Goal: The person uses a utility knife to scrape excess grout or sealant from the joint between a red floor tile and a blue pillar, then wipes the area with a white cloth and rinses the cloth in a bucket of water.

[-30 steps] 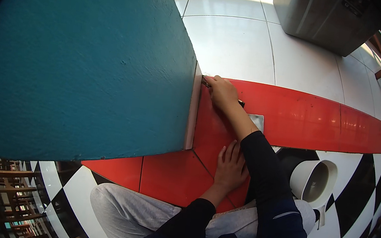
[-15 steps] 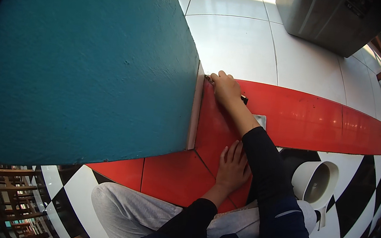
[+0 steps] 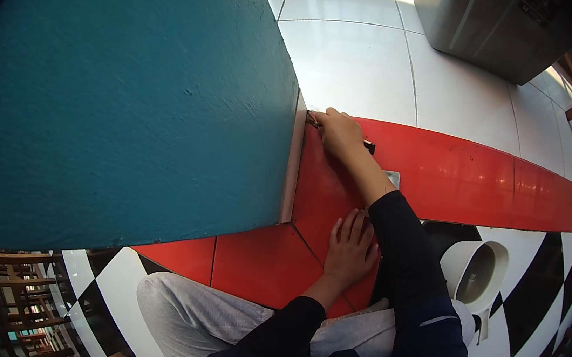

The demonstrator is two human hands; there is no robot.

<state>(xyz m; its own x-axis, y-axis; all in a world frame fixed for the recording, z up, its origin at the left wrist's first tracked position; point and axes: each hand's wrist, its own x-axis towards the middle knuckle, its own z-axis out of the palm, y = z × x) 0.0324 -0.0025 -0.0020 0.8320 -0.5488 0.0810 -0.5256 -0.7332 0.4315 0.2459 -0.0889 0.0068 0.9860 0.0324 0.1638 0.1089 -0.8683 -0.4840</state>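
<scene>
My right hand [image 3: 340,134] is closed round a thin tool whose black end [image 3: 370,147] sticks out beside the wrist. Its other end reaches the corner where the red tiled ledge [image 3: 455,177] meets the pale skirting [image 3: 293,165] of a teal wall [image 3: 146,106]; my fingers hide most of the tool. My left hand [image 3: 352,251] lies flat on the red tile nearer to me, fingers spread, holding nothing. Partly covered by my right forearm, a small silvery object [image 3: 392,179] rests on the ledge; its kind does not show.
To the right, a white dipper [image 3: 452,268] with a handle, apparently holding liquid, stands on the black and white checkered floor [image 3: 532,305]. Beyond the ledge are white tiles [image 3: 355,66] and a large grey metal box [image 3: 486,32]. Wooden chairs [image 3: 19,289] appear at lower left.
My right hand and forearm have shifted very slightly, the forearm a little to the right. My left hand stays flat in the same place.
</scene>
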